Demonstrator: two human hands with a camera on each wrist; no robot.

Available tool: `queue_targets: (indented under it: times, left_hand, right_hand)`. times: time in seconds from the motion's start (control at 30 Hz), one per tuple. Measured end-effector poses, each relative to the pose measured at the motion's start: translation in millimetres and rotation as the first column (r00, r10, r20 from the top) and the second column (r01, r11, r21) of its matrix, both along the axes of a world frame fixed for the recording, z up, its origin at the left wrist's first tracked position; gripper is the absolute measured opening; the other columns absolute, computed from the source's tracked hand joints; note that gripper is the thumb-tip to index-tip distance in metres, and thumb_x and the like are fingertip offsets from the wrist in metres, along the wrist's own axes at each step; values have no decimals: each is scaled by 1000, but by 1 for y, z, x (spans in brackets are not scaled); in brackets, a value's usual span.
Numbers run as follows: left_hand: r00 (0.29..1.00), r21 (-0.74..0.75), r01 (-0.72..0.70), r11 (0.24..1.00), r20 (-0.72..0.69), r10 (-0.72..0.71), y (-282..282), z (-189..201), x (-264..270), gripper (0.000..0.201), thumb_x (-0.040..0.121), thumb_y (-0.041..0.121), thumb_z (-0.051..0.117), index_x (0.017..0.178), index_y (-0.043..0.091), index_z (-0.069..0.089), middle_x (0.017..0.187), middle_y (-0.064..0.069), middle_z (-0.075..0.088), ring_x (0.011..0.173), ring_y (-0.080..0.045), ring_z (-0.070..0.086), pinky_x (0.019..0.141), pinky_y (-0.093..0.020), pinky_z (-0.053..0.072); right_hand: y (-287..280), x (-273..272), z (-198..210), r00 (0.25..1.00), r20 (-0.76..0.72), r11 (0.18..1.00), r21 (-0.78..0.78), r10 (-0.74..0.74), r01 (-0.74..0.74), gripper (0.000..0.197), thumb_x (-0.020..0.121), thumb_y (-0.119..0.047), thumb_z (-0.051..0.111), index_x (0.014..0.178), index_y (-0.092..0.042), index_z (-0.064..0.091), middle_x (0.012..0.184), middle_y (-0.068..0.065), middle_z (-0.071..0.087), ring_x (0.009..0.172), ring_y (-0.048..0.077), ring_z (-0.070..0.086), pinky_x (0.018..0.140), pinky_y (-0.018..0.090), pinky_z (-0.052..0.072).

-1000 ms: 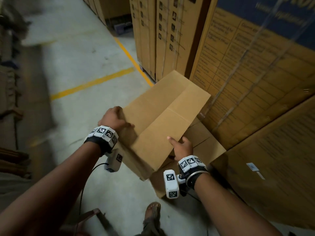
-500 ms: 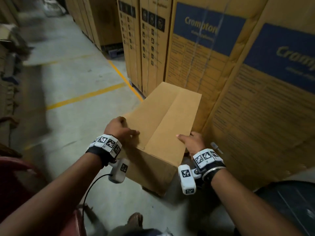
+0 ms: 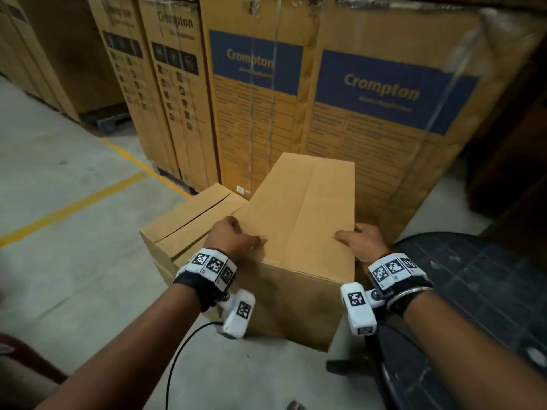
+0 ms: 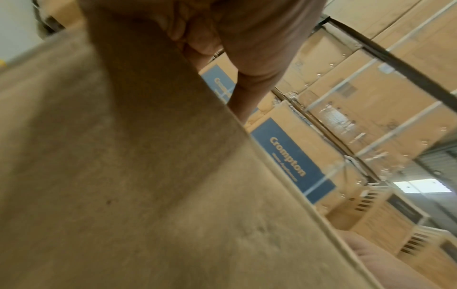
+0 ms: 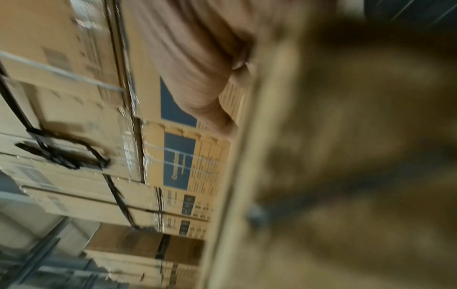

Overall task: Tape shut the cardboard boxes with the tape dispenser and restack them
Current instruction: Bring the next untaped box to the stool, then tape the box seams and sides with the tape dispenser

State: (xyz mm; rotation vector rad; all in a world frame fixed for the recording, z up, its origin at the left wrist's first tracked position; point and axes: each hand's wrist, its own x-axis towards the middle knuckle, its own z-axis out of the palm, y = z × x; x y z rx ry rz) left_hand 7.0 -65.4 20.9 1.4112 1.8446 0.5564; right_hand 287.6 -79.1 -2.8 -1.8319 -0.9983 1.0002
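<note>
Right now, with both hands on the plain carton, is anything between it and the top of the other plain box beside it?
Nothing visible. The carton, held by the left hand and right hand, already overlaps the lower box, whose exposed top is bare.

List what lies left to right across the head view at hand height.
Yellow floor line → second cardboard box → left hand → held cardboard box → right hand → dark round seat.

Dim warehouse light; wide-angle edges bend, both wrist views badly motion-blurred.
</note>
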Motion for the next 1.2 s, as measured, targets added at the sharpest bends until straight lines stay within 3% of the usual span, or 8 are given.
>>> queue_targets:
  times: [0.1, 0.2, 0.33, 0.53, 0.63, 0.9, 1.03, 1.2]
  left_hand:
    - [996, 36, 74, 997, 41, -76, -19, 4, 29, 69, 75, 36, 84, 129, 8, 52, 114, -3, 55, 97, -19, 48, 80, -30, 39]
    - [987, 65, 142, 988, 61, -146, -40, 7, 65, 68, 76, 33, 82, 130, 6, 51, 124, -8, 56, 110, -26, 55, 82, -30, 40]
    - [967, 79, 237, 968, 71, -243, -62, 10, 117, 68, 73, 36, 82, 128, 8, 53, 125, -6, 58, 108, -25, 57, 87, -32, 45]
    - [935, 58, 329, 942, 116, -334, -115, 12, 220, 68, 79, 29, 81, 135, 8, 49, 130, -4, 54, 122, -27, 53, 88, -29, 38]
    - [920, 47, 378, 925, 95, -381, -141, 2, 280, 70, 73, 35, 84, 131, 10, 52, 132, -6, 56, 119, -28, 55, 97, -35, 45]
    - [903, 31, 416, 909, 108, -417, -231, -26, 425, 60, 64, 38, 88, 111, 13, 62, 114, -7, 65, 104, -27, 63, 95, -41, 52]
    - [883, 26, 461, 887, 83, -462, -260, -52, 475, 91, 39, 62, 76, 117, 16, 62, 114, -5, 66, 103, -25, 64, 94, -43, 53]
    - [854, -2, 520, 854, 34, -520, -286, -49, 513, 67, 61, 38, 88, 118, 17, 59, 116, -4, 64, 106, -26, 63, 96, -45, 52]
  right_hand:
    - [-37, 30, 6, 998, 14, 998, 30, -55, 55, 17, 86, -18, 83, 83, -23, 67, 101, 4, 73, 98, 25, 68, 91, 38, 55]
    - [-78, 59, 12, 991, -8, 989, 65, -132, 133, 20, 80, -28, 90, 84, -25, 70, 98, -1, 76, 98, 24, 72, 95, 42, 58]
    - [-124, 106, 22, 973, 37, 973, 57, -226, 223, 26, 78, -23, 91, 81, -26, 65, 87, -6, 70, 89, 20, 70, 91, 37, 56]
    - [-198, 199, 18, 934, 42, 935, 2, -355, 355, 38, 77, -23, 91, 106, -20, 67, 108, 3, 70, 105, 26, 67, 101, 42, 53]
    - [-237, 255, 11, 913, 32, 913, -14, -406, 407, 38, 76, -26, 92, 104, -23, 68, 110, 2, 73, 106, 26, 68, 102, 44, 54]
    - [-342, 388, -12, 894, 41, 893, -49, -446, 447, 37, 77, -20, 91, 107, -21, 70, 109, 0, 73, 105, 26, 68, 103, 42, 53]
    - [-380, 435, -26, 890, 16, 888, -63, -455, 455, 44, 81, -14, 88, 120, -16, 68, 110, 1, 69, 103, 25, 66, 95, 36, 52]
    - [-408, 475, -43, 881, -21, 879, -79, -472, 470, 49, 85, -6, 83, 129, -12, 65, 117, 4, 70, 102, 24, 64, 87, 33, 48]
